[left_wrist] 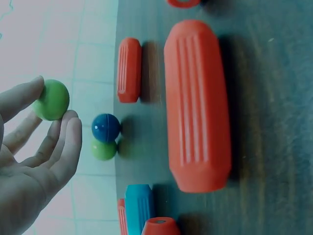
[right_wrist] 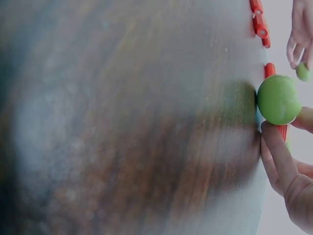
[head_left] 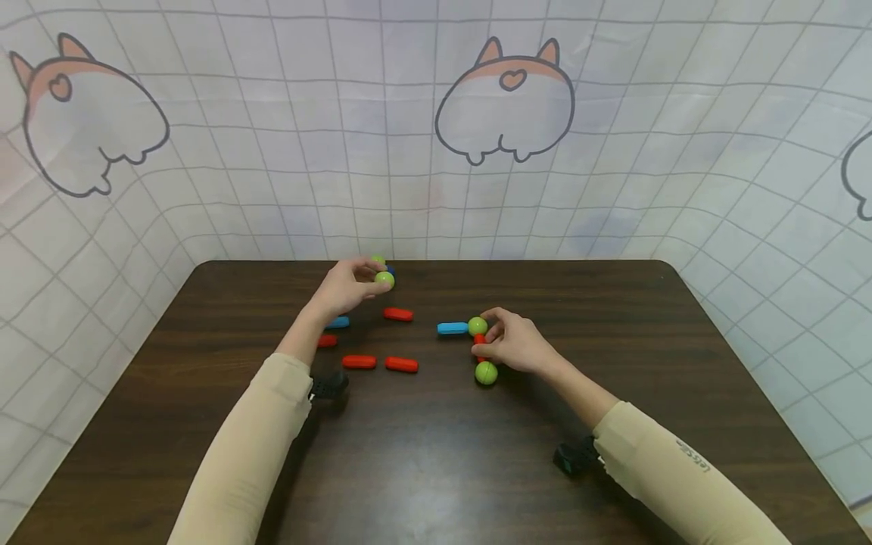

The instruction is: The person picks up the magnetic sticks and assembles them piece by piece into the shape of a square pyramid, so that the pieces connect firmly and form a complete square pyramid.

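My left hand (head_left: 346,289) is above the far part of the table and pinches a green ball (left_wrist: 53,100) between thumb and fingertips. Behind it, a blue ball (left_wrist: 105,127) and another green ball (left_wrist: 103,150) lie side by side. With its thumb and fingers, my right hand (head_left: 521,345) holds a red ribbed rod (head_left: 480,348) at the centre right. One green ball (head_left: 486,373) sits at the rod's near end, a second green ball (head_left: 478,326) at its far end. From that far ball a light blue rod (head_left: 453,328) points left.
Several loose red rods lie left of centre, among them one red rod (head_left: 359,362) beside another red rod (head_left: 402,365). A blue rod (head_left: 338,322) shows partly behind the left forearm. The dark wooden table (head_left: 436,469) meets a white gridded cloth (head_left: 381,151) behind.
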### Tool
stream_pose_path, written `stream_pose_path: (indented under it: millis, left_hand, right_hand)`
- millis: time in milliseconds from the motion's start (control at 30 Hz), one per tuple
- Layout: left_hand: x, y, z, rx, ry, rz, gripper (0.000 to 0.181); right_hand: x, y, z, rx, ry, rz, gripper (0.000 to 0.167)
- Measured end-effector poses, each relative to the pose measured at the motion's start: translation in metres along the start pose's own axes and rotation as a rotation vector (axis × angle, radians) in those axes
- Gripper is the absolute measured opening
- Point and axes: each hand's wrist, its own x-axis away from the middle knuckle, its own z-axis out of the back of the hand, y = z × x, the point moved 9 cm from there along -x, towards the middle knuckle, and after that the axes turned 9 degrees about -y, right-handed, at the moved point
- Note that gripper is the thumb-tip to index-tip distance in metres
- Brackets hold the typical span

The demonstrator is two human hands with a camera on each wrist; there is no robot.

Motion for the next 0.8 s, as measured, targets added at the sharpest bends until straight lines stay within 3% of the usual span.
stream_pose_path:
  millis: [200,800]
  left_hand:
    - [0.006,0.005,-0.012,-0.005,-0.038,-0.032,0.039]
    - [0.017,0.017,-0.048,-0.217,-0.126,-0.053,0.03]
  right_hand:
    - [-0.001,0.0,0.0,0.009,-0.003,0.009,0.066]
    - [-0.001,-0.001,0.001,0.02,-0.007,0.006,0.067]
